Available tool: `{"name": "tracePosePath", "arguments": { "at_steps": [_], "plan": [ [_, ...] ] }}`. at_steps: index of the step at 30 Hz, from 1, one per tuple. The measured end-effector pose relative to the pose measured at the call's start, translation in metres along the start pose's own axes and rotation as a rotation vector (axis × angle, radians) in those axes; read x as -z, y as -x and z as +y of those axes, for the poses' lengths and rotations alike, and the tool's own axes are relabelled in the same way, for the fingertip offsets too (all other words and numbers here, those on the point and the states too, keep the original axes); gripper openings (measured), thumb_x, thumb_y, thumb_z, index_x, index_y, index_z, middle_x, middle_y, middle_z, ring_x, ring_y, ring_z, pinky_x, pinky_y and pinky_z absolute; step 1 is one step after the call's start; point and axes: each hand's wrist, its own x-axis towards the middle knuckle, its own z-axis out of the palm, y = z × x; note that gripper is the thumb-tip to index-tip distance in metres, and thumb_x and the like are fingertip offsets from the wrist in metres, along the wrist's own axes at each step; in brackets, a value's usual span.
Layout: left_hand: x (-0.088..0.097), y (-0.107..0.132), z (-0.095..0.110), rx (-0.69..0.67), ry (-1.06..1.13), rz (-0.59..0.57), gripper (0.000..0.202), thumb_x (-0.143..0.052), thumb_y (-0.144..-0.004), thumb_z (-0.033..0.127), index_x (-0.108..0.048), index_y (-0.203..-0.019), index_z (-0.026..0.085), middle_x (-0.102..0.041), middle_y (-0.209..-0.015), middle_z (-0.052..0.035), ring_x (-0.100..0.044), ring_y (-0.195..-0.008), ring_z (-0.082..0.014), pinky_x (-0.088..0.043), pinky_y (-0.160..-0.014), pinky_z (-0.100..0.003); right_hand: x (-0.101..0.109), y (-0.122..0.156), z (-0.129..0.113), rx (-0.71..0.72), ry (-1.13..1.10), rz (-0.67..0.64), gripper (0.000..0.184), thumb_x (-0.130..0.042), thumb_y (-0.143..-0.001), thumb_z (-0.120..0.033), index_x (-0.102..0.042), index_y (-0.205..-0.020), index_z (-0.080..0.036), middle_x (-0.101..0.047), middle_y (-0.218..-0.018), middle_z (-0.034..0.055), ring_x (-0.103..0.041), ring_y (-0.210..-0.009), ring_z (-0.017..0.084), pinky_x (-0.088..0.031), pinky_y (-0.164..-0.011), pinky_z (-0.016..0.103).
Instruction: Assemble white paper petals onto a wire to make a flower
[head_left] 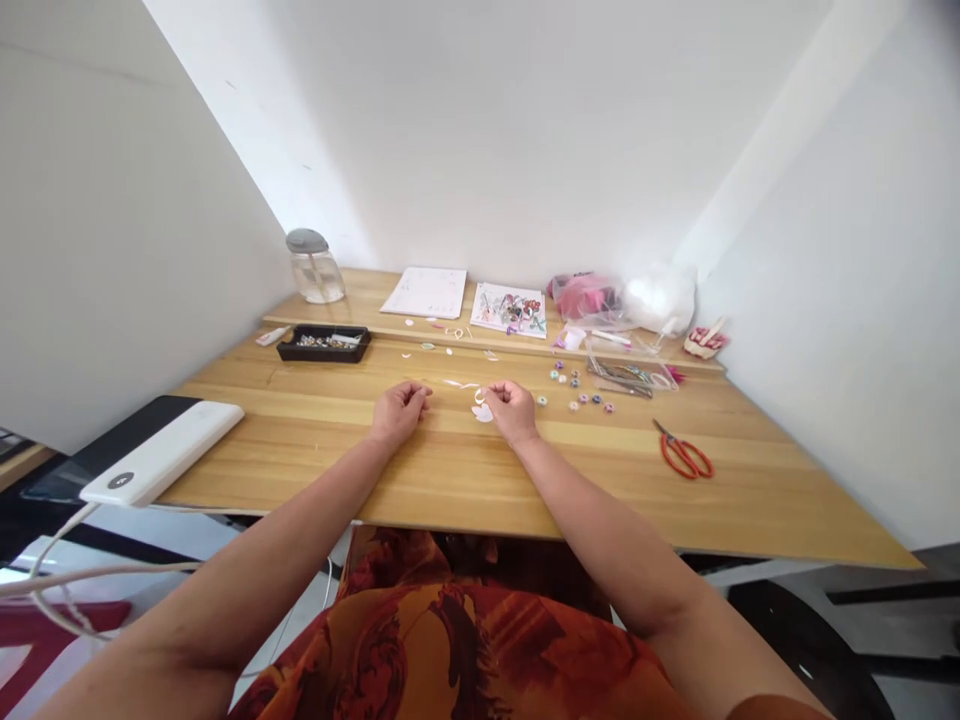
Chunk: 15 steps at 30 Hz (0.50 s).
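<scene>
My right hand (pixel 513 411) rests over the middle of the wooden table, thumb and forefinger pinched on a small white curled strip (pixel 479 396). Just under those fingertips is a pale petal-shaped piece (pixel 482 413); I cannot tell whether it is joined to the strip. To the left, my left hand (pixel 400 412) has its thumb and fingertips pressed together, and whatever may be between them is too small to make out. Between and beyond the hands lies a thin white strip (pixel 460 384). Several small bead-like flower pieces (pixel 574 405) are scattered right of my right hand.
Red-handled scissors or snips (pixel 684 456) lie at the right. A black tray (pixel 324 354) of small parts, a lidded jar (pixel 315 268) and a white power bank (pixel 161 455) are on the left. Papers (pixel 425 291), plastic bags (pixel 660 297) and a clear tool box (pixel 630 376) line the back.
</scene>
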Motion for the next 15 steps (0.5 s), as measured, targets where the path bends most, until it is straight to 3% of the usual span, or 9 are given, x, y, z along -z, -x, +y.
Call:
{"name": "tracePosePath", "arguments": {
  "at_steps": [4,8,11,15],
  "plan": [
    [-0.002,-0.01,0.009,0.069,0.152,0.087,0.04,-0.065,-0.068,0.05,-0.066,-0.086,0.014,-0.061,-0.066,-0.0022,-0.05,-0.05,-0.0096,-0.036,-0.046,-0.021,0.0,0.002,0.0,-0.006,-0.019,-0.024,0.02,-0.066,-0.069,-0.038,-0.064,-0.072,-0.018,-0.068,-0.062,0.0017,-0.062,-0.054,0.016,-0.048,-0.052,0.025],
    [-0.005,-0.022,0.037,0.065,0.295,0.113,0.047,-0.066,-0.069,0.053,-0.065,-0.092,0.013,-0.059,-0.066,-0.0012,-0.049,-0.05,-0.0074,-0.033,-0.046,-0.018,0.0,0.004,0.0,-0.003,-0.03,-0.021,0.019,-0.067,-0.07,-0.036,-0.064,-0.072,-0.017,-0.068,-0.062,0.0031,-0.062,-0.055,0.016,-0.048,-0.052,0.026],
    [-0.002,-0.021,0.075,-0.035,0.44,0.021,0.041,-0.07,-0.071,0.048,-0.066,-0.095,0.015,-0.056,-0.065,0.001,-0.049,-0.053,-0.0058,-0.033,-0.047,-0.016,-0.001,0.004,0.002,-0.005,-0.053,-0.019,0.018,-0.067,-0.07,-0.035,-0.063,-0.071,-0.018,-0.067,-0.061,0.0022,-0.06,-0.053,0.015,-0.047,-0.051,0.025],
    [0.014,-0.002,0.152,-0.283,0.616,-0.22,0.032,-0.073,-0.076,0.037,-0.066,-0.103,0.021,-0.06,-0.072,-0.0003,-0.057,-0.063,-0.0081,-0.043,-0.053,-0.016,-0.003,0.005,0.005,-0.022,-0.095,-0.029,0.017,-0.066,-0.07,-0.034,-0.063,-0.069,-0.018,-0.066,-0.058,0.0012,-0.058,-0.05,0.014,-0.045,-0.049,0.024]
  ]
}}
